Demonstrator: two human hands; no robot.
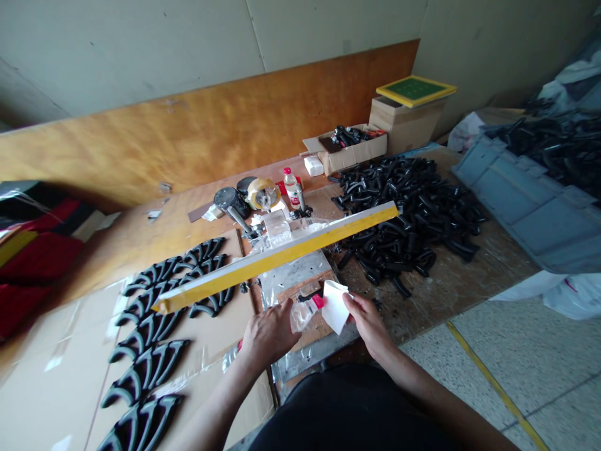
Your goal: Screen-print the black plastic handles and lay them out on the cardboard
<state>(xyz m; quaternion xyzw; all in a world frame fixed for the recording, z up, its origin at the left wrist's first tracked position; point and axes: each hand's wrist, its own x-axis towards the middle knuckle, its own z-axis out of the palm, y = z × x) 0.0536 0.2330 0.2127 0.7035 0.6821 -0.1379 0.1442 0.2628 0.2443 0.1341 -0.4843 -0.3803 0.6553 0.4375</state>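
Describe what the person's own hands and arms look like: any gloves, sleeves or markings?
The ungloved left hand and ungloved right hand join bare forearms, with no sleeves, wristwatch or cables in view. At the bottom edge, a plain black garment covers the body, and no markings show on it. Any rings are too small to tell.

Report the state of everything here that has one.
White sheet: held in the right hand
Clear container: at the left hand, grip unclear
Small bottle: upright, capped
Small carton: open, filled
Grey crate: open, loaded
Green board: flat on a box
Left-side black parts: in rows
Right-side black parts: heaped
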